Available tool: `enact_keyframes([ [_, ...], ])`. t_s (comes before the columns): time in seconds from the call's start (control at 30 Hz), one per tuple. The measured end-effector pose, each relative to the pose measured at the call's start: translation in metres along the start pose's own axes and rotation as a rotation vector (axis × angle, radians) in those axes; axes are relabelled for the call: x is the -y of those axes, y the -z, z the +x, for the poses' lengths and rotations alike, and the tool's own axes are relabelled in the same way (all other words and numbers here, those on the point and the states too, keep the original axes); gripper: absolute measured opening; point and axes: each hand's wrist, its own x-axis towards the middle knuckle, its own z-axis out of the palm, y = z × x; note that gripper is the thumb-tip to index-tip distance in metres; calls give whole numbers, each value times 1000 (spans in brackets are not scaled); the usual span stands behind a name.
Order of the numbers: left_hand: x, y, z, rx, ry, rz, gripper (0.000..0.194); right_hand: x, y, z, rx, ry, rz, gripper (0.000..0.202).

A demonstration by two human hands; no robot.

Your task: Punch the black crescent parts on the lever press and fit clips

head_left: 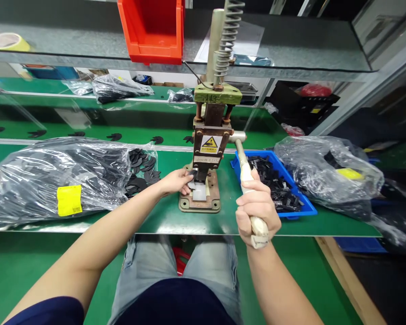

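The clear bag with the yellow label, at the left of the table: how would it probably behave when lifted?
The bag would probably sag, since its plastic looks thin and wrinkled. It looks rather heavy, being filled with many black pieces. Some might slide out where its right end seems open.

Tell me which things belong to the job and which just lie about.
Likely in the job: hand press, lever in right hand, black piece in left hand, bag of black pieces, blue tray of parts.

Seemingly lying about: tape roll, red bin, paper sheet.
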Motion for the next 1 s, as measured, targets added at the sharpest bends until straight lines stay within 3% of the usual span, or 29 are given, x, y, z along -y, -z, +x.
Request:
enact_keyframes([
  [0.5, -15, -8, 21, 80, 102, 148, 27, -2, -6, -4, -82, -7, -34, 13],
  [0.6, -11, -18, 11, 13, 5, 161, 27, -2, -5, -2, -59, -2, -33, 10],
  [0.7, -5, -18, -6, 1, -200, 221, 25, -3, -4, 0, -48, 7, -52, 10],
  [0.8, 1, 11, -22, 47, -386, 389, 20, -3, -4, 1, -66, 20, -53, 10],
  [0.87, 5, 49, -27, -105, -441, 623, 19, -3, -6, 1, -69, 13, -44, 10],
  [0.93, 12, 92, -26, -338, -361, 859, 21, -3, -7, 1, -73, 5, -39, 11],
  [1.0, 19, 129, -24, -321, -277, 1054, 28, -3, -8, 1, -83, 7, -39, 11],
])
